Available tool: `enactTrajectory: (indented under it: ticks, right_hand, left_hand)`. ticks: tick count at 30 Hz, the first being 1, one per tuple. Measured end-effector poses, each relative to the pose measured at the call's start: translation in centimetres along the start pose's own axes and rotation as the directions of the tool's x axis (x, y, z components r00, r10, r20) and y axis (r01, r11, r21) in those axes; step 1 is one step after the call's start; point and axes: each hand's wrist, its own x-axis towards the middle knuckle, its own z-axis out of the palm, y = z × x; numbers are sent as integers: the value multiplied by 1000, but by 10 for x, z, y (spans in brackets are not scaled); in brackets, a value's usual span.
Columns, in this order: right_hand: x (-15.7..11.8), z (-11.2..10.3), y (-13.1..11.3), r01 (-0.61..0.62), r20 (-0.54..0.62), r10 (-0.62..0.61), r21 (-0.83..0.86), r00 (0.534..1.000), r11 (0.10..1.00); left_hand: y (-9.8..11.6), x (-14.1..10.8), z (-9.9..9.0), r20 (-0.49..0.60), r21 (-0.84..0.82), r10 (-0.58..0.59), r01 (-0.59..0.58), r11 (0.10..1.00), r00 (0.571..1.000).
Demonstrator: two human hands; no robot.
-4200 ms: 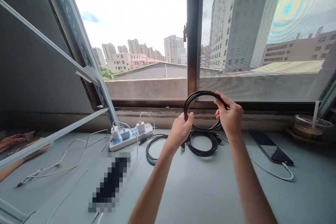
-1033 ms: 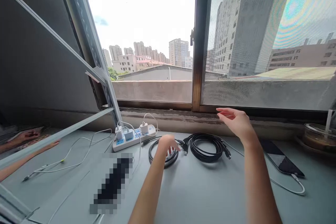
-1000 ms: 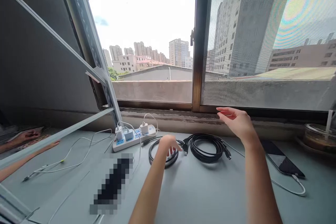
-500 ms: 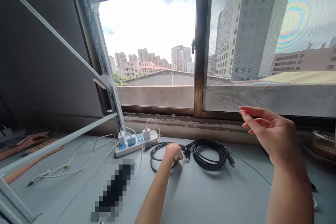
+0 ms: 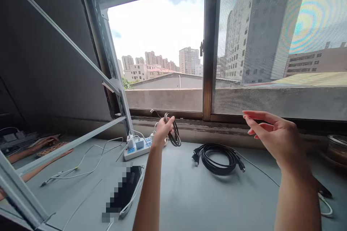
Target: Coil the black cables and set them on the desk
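My left hand (image 5: pixel 162 131) is closed around a small coiled black cable (image 5: pixel 175 135), held above the table in front of the windowsill. One thin end with a pale plug sticks out past the fingers toward the window. My right hand (image 5: pixel 273 130) is raised at the right, thumb and index fingertips pinched together. Whatever may be between those tips is too small to make out. A larger coil of black cable (image 5: pixel 207 168) with black plugs lies flat on the table between my two arms.
A white power strip (image 5: pixel 132 154) with chargers stands by the metal frame post (image 5: pixel 124 106). A phone-like dark device (image 5: pixel 130 184), partly pixelated, and white cables (image 5: pixel 100 164) lie at left. Another person's hand (image 5: pixel 47 140) shows at far left. A round container (image 5: pixel 337 148) stands at right.
My left hand has lifted the small black cable coil off the table, up toward the windowsill. My right hand keeps its pinch. The view has shifted slightly.
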Motion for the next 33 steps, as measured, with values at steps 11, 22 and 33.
enactTrajectory:
  ticks: [11, 22, 33]
  right_hand:
    - [-23, 19, -38, 224, 636, -189, 26, 748, 974]
    - [-23, 18, -44, 24, 423, -127, 240, 897, 970]
    - [-13, -40, -37, -203, 53, 266, 793, 962, 575]
  left_hand:
    - [55, -68, 36, 354, -482, 257, -60, 874, 899]
    - [61, -83, 43, 231, -565, 393, -206, 799, 890]
    - [58, -72, 34, -210, -580, 420, -458, 673, 883]
